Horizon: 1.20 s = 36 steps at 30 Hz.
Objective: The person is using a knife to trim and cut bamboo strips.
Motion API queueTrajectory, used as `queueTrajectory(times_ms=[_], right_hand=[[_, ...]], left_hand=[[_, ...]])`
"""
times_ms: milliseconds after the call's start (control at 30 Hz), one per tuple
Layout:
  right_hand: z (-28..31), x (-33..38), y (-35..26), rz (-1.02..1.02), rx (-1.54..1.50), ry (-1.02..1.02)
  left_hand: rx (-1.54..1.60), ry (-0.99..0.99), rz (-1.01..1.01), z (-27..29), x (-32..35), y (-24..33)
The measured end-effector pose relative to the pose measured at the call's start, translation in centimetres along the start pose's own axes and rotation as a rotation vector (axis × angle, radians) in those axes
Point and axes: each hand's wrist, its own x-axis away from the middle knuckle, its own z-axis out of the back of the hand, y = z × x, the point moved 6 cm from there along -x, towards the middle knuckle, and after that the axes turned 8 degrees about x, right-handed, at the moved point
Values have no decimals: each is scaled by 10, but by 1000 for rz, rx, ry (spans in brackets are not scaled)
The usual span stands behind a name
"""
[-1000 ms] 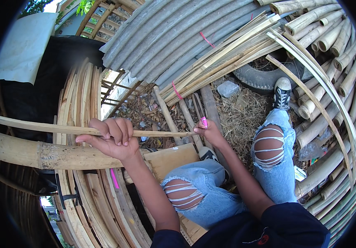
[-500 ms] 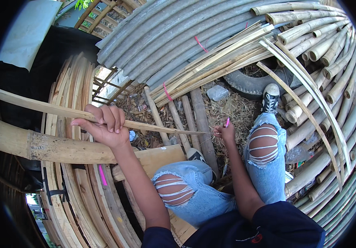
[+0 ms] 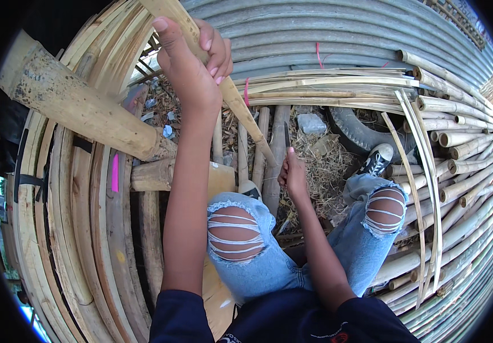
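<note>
High in front of me, my left hand [image 3: 198, 68] is wrapped round a split bamboo strip [image 3: 241, 106], thumb pointing up along it. The strip slants down to the right, and its lower end comes close to my right hand [image 3: 294, 174]. That hand is closed on a knife [image 3: 287, 136], whose dark narrow blade points up and away; its handle is hidden in my fingers. The blade and the strip look apart. A thick bamboo pole [image 3: 80, 100] lies to the left of my left forearm.
Long bamboo slats [image 3: 80, 240] are stacked on the left, one bearing a pink ribbon [image 3: 115, 171]. Ahead are a bundle of strips [image 3: 338, 91], corrugated sheeting [image 3: 315, 28], an old tyre [image 3: 355, 134] and a clear plastic piece [image 3: 311, 123]. Bamboo poles [image 3: 458, 148] fill the right.
My left hand has risen, and the strip has swung from nearly level to steeply slanted. My right hand has turned, so the knife blade now shows. The whole view has shifted.
</note>
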Motion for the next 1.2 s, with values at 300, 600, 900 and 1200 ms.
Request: queueTrajectory(times_ms=[300,600,900,1200], right_hand=[[28,-87,117,4,640,213],[25,-87,148,-154,108,316],[10,-79,135,-88,166,138],[-15,-62,90,34,371,178]], left_hand=[[225,-164,124,-4,9,0],[211,-275,107,-17,6,6],[190,-247,63,2,-8,3],[108,-179,25,27,-17,10]])
